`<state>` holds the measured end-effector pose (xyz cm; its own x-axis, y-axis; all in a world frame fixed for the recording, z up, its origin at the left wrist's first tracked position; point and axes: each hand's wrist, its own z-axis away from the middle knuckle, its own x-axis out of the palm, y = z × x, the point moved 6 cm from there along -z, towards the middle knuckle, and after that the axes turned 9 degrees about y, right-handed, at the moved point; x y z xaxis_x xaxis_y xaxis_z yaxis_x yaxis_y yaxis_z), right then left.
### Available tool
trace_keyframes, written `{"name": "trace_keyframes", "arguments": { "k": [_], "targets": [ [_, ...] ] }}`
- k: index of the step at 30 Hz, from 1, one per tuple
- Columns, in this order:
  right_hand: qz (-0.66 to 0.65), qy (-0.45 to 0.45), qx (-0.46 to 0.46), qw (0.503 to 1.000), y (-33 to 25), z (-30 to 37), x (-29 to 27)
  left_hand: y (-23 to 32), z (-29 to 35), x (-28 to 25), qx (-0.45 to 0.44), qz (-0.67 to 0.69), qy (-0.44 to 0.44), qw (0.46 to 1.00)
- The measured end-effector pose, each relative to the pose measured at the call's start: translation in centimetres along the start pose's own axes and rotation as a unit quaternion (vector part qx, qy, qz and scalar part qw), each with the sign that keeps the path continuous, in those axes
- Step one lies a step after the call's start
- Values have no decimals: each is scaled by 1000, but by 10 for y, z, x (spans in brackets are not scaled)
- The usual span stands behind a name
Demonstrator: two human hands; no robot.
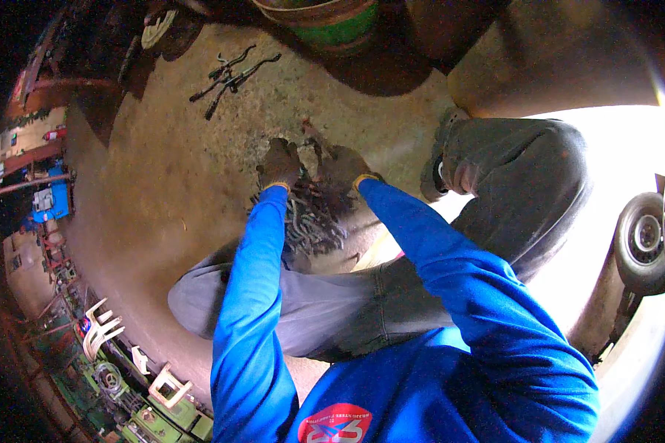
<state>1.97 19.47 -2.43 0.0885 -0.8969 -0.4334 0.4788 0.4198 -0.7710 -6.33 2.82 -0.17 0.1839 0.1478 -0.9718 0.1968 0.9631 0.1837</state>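
My left hand [280, 162], in a dark glove with a yellow cuff, reaches to the far edge of a pile of short, bent dark metal pieces [310, 227]. Its fingers are curled, and whatever they grip is lost in the dark glove. Close beside it on the right is my right hand [345, 167], gloved the same way and closed. A narrow reddish-brown piece [309, 128] juts up and left from near its fingers; I cannot tell its kind. The pile lies on the floor between my bent legs, partly hidden by my hands.
Long-handled metal tools [229, 80] with dark grips lie on the floor ahead. Beyond stands a green and brown round container [332, 26]. At the right is a wheel [643, 240]. White plastic chairs [100, 330] and green machinery [155, 424] line the lower left.
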Motion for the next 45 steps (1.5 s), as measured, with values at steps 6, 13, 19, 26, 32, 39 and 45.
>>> {"name": "trace_keyframes", "arguments": {
  "k": [6, 13, 19, 26, 32, 39, 45],
  "targets": [
    [-27, 10, -1, 1000, -27, 23, -22, -6, 15, -19, -118, 120, -13, 986],
    [41, -24, -30, 998, -14, 6, -13, 0, 10, -21, -97, 94, -6, 991],
    [59, -45, -39, 997, -2, -2, -1, 1, 7, -14, -55, 106, 5, 993],
    [69, -25, -33, 997, -16, 9, -11, -10, 11, -7, -32, 84, -6, 996],
    [76, -1, -55, 996, -17, 8, -12, 2, 11, -22, -32, 58, -7, 998],
    [87, -71, -36, 993, -8, -5, 0, -6, 1, 2, 60, 47, 26, 997],
    [61, -34, -21, 997, -6, -2, -1, -29, -8, 30, 54, 22, 21, 998]
  ]
}}
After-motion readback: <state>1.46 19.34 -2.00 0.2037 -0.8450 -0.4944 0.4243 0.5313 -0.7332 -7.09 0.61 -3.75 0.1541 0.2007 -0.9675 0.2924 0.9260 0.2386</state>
